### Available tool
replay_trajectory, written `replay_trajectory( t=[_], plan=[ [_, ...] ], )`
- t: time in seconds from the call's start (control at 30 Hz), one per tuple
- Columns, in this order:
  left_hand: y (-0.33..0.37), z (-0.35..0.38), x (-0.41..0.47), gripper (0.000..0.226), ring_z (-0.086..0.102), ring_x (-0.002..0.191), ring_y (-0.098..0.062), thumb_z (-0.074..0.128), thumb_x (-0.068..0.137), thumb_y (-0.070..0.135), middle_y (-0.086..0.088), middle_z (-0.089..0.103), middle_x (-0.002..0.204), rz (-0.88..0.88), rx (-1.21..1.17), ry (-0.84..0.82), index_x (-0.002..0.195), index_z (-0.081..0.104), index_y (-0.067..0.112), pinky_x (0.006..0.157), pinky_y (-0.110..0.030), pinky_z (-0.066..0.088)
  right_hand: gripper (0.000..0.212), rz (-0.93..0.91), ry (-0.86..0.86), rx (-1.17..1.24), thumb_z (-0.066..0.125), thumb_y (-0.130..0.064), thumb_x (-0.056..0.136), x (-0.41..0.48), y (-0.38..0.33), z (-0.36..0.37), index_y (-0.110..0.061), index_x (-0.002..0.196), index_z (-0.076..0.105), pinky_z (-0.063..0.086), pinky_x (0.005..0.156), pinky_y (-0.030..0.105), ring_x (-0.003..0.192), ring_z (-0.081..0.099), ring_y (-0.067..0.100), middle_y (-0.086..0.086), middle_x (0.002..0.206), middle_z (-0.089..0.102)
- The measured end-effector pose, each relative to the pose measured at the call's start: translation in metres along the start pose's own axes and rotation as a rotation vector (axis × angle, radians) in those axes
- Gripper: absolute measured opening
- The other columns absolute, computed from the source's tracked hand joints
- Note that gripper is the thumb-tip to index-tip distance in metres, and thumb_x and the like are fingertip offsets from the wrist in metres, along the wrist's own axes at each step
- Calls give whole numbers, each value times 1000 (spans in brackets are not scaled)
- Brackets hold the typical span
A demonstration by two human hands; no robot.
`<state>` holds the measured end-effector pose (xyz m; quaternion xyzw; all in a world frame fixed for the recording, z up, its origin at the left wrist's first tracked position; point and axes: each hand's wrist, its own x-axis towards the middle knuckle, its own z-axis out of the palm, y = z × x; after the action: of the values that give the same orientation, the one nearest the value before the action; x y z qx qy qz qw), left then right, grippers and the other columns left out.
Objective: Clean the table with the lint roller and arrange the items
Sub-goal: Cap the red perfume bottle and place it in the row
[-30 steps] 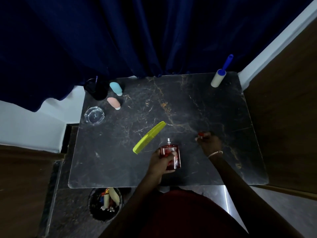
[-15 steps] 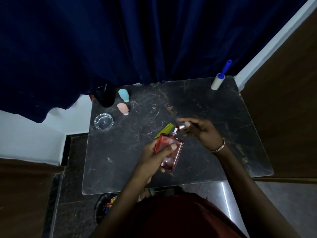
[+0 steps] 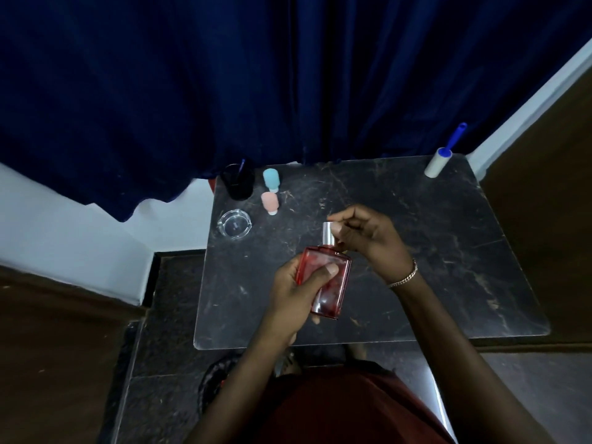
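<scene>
A red glass perfume bottle is lifted above the dark marble table. My left hand grips its body. My right hand pinches the silver cap at the bottle's neck. The lint roller, white with a blue handle, lies at the table's far right corner. The green comb is hidden behind my hands and the bottle.
At the far left of the table stand a black cup, a blue bottle, a pink bottle and a glass ashtray. A dark blue curtain hangs behind. A bin sits on the floor below the near edge.
My left hand lifted the perfume bottle off the table. My right hand picked up the cap from the table and brought it onto the bottle's neck. The comb went out of sight.
</scene>
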<state>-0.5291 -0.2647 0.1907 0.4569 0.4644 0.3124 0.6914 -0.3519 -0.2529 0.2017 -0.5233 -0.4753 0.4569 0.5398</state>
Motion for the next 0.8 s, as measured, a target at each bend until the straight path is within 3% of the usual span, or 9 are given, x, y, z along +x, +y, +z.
replay_trajectory(
  t=[0.13,0.3,0.4,0.53,0.67,0.8],
  plan=[
    [-2,-18,-13,16,68,62,-27,74,83,36,-7,77,80,35,-6,58,97,76,29,39,-24,45,12,-40,28,-17,61,-6,93,-6,3,31,1,101,66,51,63,25,72,62,10,0,81,68],
    [-4,-40,-22,11,70,62,-25,76,86,34,-4,77,79,58,-11,106,96,75,32,45,-28,48,10,-53,1,-28,62,-9,92,-6,0,53,-2,96,68,54,68,34,80,65,19,17,91,70],
    [-5,-50,-22,20,70,67,-29,76,80,44,-4,77,80,72,-17,117,97,74,33,54,-39,51,16,-36,-67,-14,61,-5,93,-4,-2,61,-2,107,66,55,74,39,87,67,25,16,97,71],
    [-4,-64,-10,29,75,65,-22,71,83,45,-1,78,83,109,46,153,105,69,27,43,-31,54,37,38,-111,34,56,-5,95,-13,6,68,-8,132,54,57,86,41,106,66,29,17,114,69],
    [-14,-78,6,30,78,86,-19,60,93,44,0,78,98,193,95,135,117,64,27,59,-39,64,55,124,-75,-59,69,-19,88,-27,33,77,-18,138,48,58,88,43,108,66,26,7,118,68],
    [-33,-91,21,43,72,99,-8,53,96,56,15,72,106,214,193,71,125,52,24,82,-38,63,39,116,-66,-253,77,-28,81,-29,54,79,-18,116,63,57,82,48,90,70,19,-1,101,72]
  ],
)
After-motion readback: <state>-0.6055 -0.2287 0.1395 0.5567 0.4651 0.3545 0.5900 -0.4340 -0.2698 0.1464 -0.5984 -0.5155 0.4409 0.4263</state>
